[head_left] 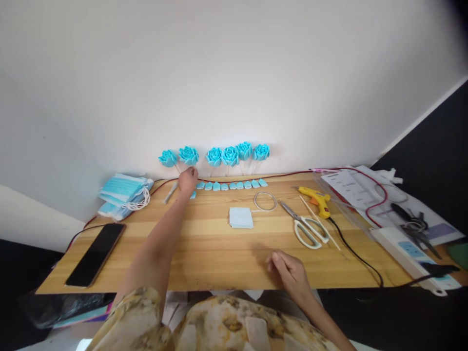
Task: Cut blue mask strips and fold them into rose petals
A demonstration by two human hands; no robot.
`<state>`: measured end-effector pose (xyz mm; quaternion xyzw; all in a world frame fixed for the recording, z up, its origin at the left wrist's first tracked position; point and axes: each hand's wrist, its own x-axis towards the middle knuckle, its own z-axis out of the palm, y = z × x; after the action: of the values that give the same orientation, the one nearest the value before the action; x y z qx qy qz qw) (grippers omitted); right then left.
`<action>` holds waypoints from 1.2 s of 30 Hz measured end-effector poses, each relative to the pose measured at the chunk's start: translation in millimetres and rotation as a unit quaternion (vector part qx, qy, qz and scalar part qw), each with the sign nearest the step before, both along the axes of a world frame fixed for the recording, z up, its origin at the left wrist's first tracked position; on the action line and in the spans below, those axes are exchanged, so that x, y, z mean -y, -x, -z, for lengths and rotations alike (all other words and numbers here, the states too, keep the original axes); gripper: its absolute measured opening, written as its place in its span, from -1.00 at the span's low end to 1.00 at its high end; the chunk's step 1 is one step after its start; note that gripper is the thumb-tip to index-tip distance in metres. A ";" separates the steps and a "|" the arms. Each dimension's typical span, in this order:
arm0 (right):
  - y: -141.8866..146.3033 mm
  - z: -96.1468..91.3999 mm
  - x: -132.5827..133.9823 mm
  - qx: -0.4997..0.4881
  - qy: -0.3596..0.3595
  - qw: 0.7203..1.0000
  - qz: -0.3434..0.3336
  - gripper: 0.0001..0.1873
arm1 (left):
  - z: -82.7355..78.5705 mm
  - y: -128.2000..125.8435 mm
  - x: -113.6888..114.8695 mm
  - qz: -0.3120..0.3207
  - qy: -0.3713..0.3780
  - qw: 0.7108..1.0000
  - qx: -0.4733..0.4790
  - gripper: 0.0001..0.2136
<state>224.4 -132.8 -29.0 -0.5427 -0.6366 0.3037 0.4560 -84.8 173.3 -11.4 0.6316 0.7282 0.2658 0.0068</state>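
Note:
My left hand (188,180) reaches to the back of the wooden table, its fingers curled and largely hidden from me. Just above it stands a blue paper-like rose (189,155) against the wall, and a small blue piece (193,195) lies beside it. To its right runs a row of small folded blue petals (224,186). My right hand (288,272) is loosely closed over the front edge, with nothing visible in it. Between the hands lie a pale folded square (241,218) and a coil of thin white wire (265,201).
White-handled scissors (307,233), a thin stick (318,219) and a yellow glue gun (317,199) lie right. A power strip (409,258) and keys (415,224) are further right. Left are stacked blue masks (122,190) and a phone (95,254). More blue roses (230,156) line the wall.

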 end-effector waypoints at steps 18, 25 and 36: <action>0.9 -2.3 -1.5 0.013 0.005 1.000 -0.006 -0.49 | -0.9 -6.9 6.6 0.025 0.002 1.000 -0.013 -0.65; 2.1 -3.0 -1.6 0.007 0.009 1.000 -0.006 -0.47 | -0.2 -10.1 6.6 0.021 0.001 1.000 -0.001 -0.64; 1.7 1.5 -1.9 0.016 0.003 1.000 -0.008 -0.47 | 7.8 -9.2 4.0 0.010 -0.017 0.999 0.048 -0.69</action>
<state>222.7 -130.9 -30.4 -0.5436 -0.6472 0.3011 0.4415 -75.7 169.3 -19.2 0.6257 0.7159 0.3080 0.0336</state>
